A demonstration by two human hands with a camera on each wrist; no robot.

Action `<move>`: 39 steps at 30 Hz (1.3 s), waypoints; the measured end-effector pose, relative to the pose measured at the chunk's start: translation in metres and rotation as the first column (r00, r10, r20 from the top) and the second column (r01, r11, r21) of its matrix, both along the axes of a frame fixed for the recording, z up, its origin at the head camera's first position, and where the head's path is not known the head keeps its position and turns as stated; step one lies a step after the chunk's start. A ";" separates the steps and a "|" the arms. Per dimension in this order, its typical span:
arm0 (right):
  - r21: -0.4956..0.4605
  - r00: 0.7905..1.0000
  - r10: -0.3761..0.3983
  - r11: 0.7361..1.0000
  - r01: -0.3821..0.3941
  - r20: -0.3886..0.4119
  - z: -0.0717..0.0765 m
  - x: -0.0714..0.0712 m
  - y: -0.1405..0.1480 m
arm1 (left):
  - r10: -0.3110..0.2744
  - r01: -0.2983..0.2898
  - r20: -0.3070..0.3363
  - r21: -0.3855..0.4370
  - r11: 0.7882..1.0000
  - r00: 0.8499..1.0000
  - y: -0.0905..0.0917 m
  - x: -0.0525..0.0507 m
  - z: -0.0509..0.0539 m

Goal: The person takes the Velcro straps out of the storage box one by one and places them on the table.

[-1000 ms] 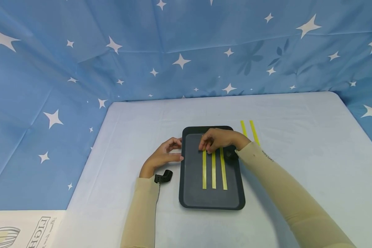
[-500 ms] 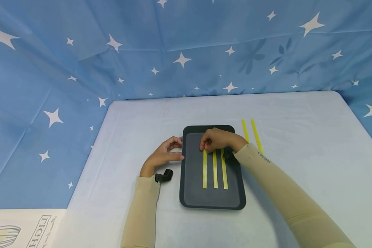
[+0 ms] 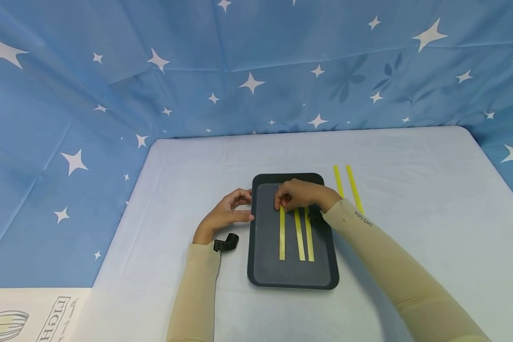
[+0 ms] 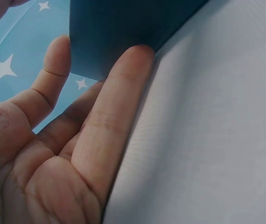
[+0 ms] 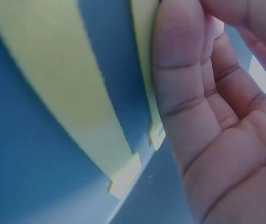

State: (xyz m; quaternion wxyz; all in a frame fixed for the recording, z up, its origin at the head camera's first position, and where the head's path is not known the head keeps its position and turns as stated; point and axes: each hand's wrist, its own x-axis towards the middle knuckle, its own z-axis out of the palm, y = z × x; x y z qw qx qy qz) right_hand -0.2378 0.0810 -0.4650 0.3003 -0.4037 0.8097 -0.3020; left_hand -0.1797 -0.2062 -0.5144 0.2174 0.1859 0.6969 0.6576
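Note:
A dark grey rectangular tray lies on the table with three narrow yellow strips lengthwise in it. My right hand reaches over the far half, its curled thumb and fingertips at the left strip and seeming to pinch it. That hand covers the upper parts of the middle strip and the right strip. Two strips show close beside the fingers in the right wrist view; the fingertip contact is hidden there. Against the tray's left side rests my left hand, its thumb straight and touching the wall.
Two more yellow strips lie on the white-covered table beyond the tray's right side, partly behind the right forearm. A printed pale sheet is at the near left corner. A blue star-patterned cloth hangs behind.
The middle strip's near end has swung right, closer to the right strip. My right hand stays over the left strip with small finger shifts. The left hand keeps its place.

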 end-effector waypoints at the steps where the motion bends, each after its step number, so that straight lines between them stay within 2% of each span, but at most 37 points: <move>1: 0.002 1.000 0.003 1.000 -0.003 0.000 0.001 0.000 0.000 | 0.000 0.000 0.000 0.002 1.000 1.000 0.000 0.000 0.000; 20: 0.015 0.999 0.044 0.999 -0.043 -0.023 0.002 0.002 0.000 | 0.004 -0.004 -0.003 -0.006 1.000 1.000 0.000 0.000 0.002; 28: 0.019 0.999 0.032 0.999 -0.031 -0.025 0.002 0.001 0.003 | 0.002 -0.003 -0.006 -0.007 1.000 1.000 0.000 0.001 0.001; 39: -0.140 0.998 -0.027 0.990 0.019 -0.053 0.008 0.000 0.014 | -0.005 0.005 -0.008 0.001 1.000 1.000 -0.001 0.000 -0.001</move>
